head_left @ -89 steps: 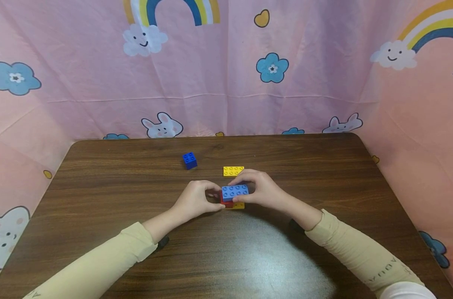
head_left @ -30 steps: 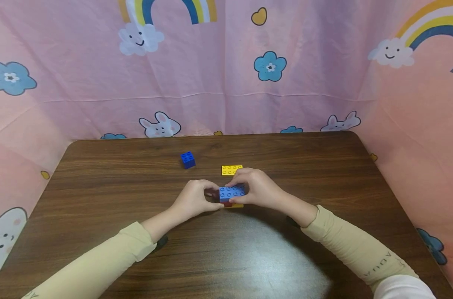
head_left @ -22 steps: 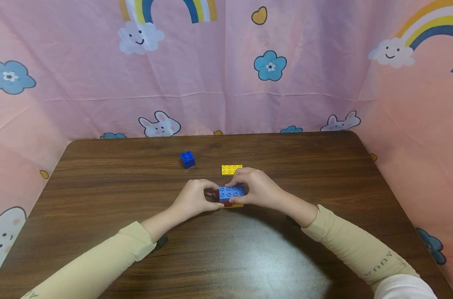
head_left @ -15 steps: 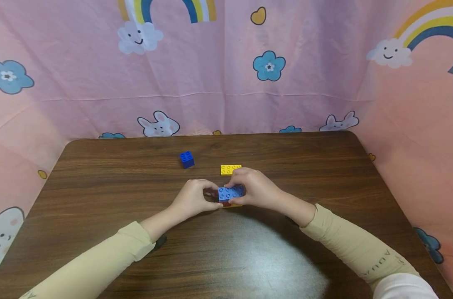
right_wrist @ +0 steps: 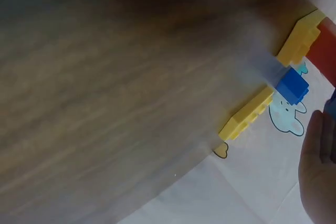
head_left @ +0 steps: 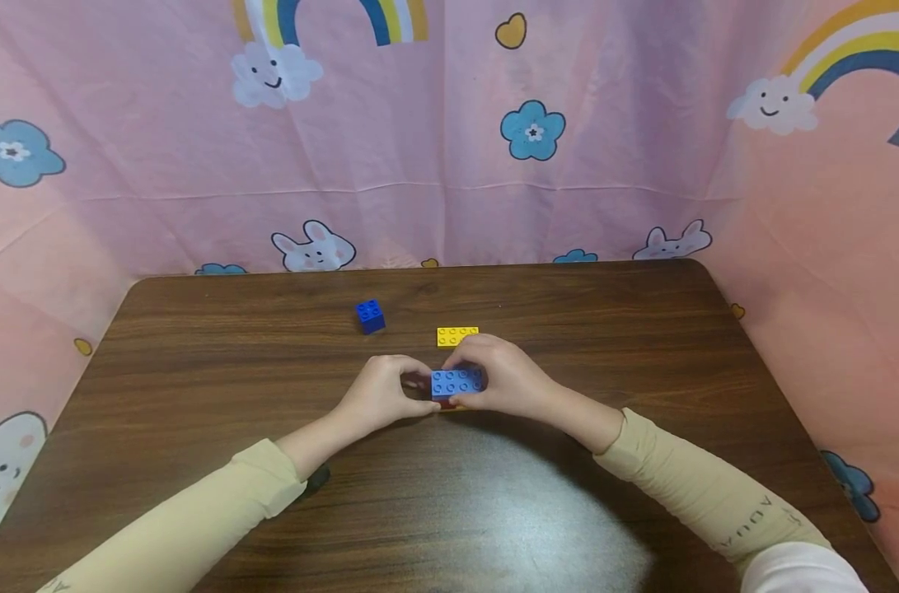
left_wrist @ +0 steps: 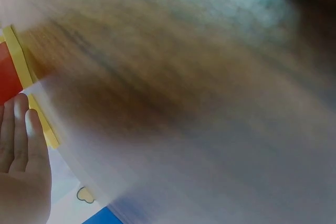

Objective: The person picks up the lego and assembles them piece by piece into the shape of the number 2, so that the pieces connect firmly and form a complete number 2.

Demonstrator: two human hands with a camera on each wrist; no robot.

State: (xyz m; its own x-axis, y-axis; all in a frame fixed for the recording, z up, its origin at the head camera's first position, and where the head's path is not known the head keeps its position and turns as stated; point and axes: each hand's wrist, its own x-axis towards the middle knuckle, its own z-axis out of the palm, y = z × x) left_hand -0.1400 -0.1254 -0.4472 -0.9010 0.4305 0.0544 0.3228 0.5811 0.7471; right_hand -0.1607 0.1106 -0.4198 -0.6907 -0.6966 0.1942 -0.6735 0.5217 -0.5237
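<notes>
In the head view, a light blue building brick (head_left: 447,384) with eight studs sits over a red brick (head_left: 445,403), of which only a strip shows. Under the red one is a flat yellow brick (right_wrist: 298,39), seen better in the right wrist view. My left hand (head_left: 378,395) holds the stack from the left, thumb at its near side and fingers behind, mostly hidden. My right hand (head_left: 512,379) pinches the light blue brick between thumb and fingers at its right end. Whether the blue studs are fully joined to the red I cannot tell.
Behind the right hand lies a second flat yellow brick (head_left: 449,336), partly covered by that hand. A dark blue four-stud brick (head_left: 371,316) stands farther back to the left. A printed pink curtain (head_left: 390,148) hangs behind the brown wooden table (head_left: 234,354).
Since three seconds ago, the light blue brick has shifted slightly left and lower over the red brick, covering more of it. My left hand keeps its hold; the head view has drifted slightly.
</notes>
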